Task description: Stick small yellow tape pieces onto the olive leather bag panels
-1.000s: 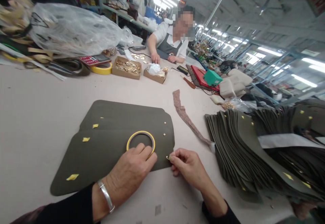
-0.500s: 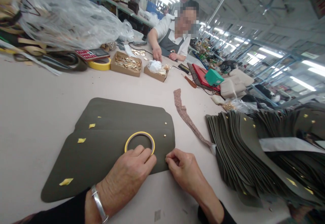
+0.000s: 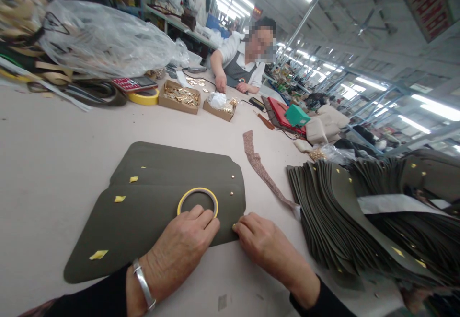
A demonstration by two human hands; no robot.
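A pale table (image 3: 154, 125) spread under everything, with a thick stack of dark green panels (image 3: 334, 211) on its right side. Two more overlapping panels (image 3: 143, 230) lay flat before the person. The left hand (image 3: 179, 250) was curled closed over the near rim of a yellow tape roll (image 3: 197, 190), resting on the nearer panel. The right hand (image 3: 262, 240) was pinched narrow at that panel's near right corner, seemingly on a small gold piece (image 3: 234, 227); the fingers hid most of it. Yellow tape scraps (image 3: 98, 255) dotted the left side; two gold studs (image 3: 232, 193) sat along the right edge. Sideways pressure could have skewed the overlap, and a loose pinch could have dropped the tiny piece.
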